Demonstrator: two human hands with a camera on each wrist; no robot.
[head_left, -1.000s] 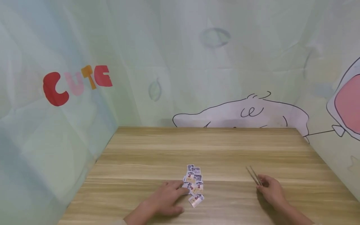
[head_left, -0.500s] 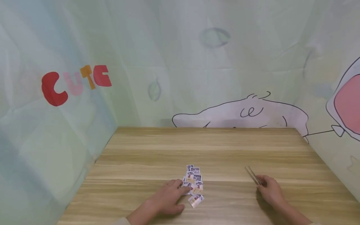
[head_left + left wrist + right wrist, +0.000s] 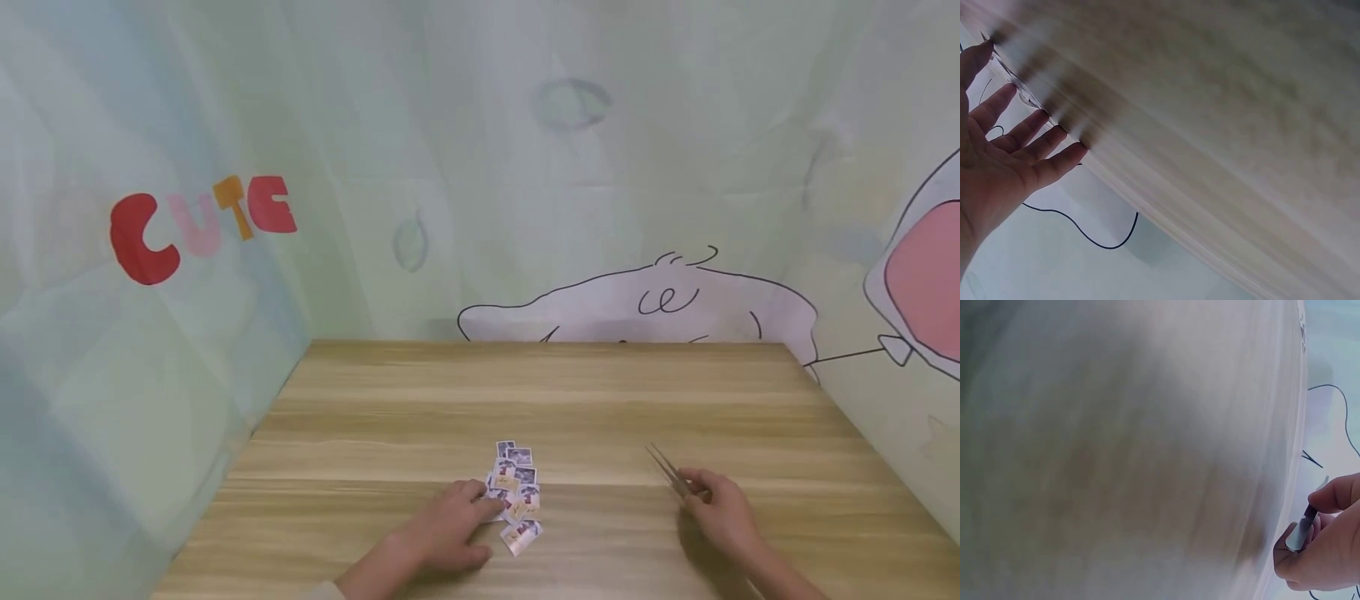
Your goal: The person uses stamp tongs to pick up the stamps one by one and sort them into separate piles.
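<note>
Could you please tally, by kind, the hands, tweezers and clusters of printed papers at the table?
Left hand and right hand: 2
Tweezers: 1
Cluster of printed papers: 1 (overlapping, so counted together)
Total: 4

Downward head view, seemingly low wrist views

Overlapping paper pieces (image 3: 527, 498) sit on the surface (image 3: 585, 400), lower centre of head view, left hand (image 3: 448, 527) at their left edge, tweezers (image 3: 667, 472) in right hand (image 3: 722, 510) well apart at lower right, sheet (image 3: 465, 167) behind the surface.
</note>
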